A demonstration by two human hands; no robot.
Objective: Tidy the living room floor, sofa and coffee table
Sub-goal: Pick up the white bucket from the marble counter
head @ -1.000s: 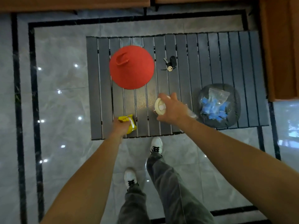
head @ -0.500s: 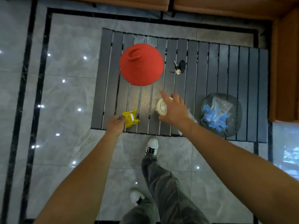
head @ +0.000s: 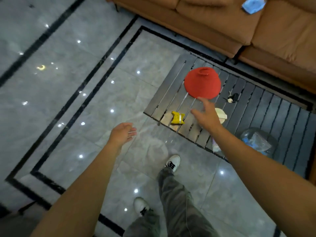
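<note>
On worktop (head: pixel 266 106) edge: yellow packet (head: pixel 177 118) — likely light, crinkly, slippery; pinch at a crimped end. Left hand (head: pixel 120 134), right hand (head: pixel 205 115) — grips released, empty.

One table (head: pixel 266 106), one sofa (head: pixel 213 23), one red hat (head: pixel 202 84), one yellow packet (head: pixel 177 118), one key bunch (head: pixel 232 98), one white tub (head: pixel 222 115), one clear bag (head: pixel 258 142), one blue cloth (head: pixel 253 5), two shoes (head: pixel 172 162), and two hands: left hand (head: pixel 121 134), right hand (head: pixel 206 115).

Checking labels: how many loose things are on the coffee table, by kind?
red hat: 1
yellow packet: 1
keys: 1 bunch
pale round thing, partly hidden: 1
clear bag of blue pieces: 1
Total: 5
</note>
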